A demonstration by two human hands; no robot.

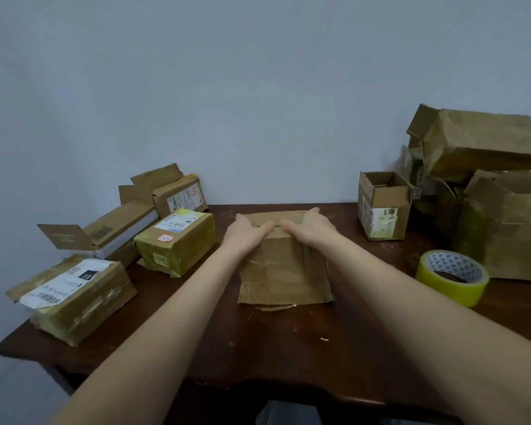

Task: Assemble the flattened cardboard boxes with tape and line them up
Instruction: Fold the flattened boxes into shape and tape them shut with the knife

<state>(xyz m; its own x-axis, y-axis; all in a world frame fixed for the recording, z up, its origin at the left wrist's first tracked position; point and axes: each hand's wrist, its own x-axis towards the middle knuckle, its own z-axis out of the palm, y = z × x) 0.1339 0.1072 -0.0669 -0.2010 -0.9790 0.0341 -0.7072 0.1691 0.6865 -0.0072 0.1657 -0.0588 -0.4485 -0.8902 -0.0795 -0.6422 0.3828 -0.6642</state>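
A brown cardboard box (284,271) stands in the middle of the dark wooden table (258,348), its near flap spread flat toward me. My left hand (247,230) and my right hand (310,225) lie palm-down on its top, side by side, pressing the top flaps together with fingertips nearly meeting at the seam. A roll of yellow tape (452,276) lies flat on the table to the right, apart from both hands.
Several assembled boxes sit along the left: a labelled one (77,299) at the front, a yellow-taped one (177,240), and two more (175,191) behind. A small open box (382,207) and a pile of large boxes (485,148) fill the right.
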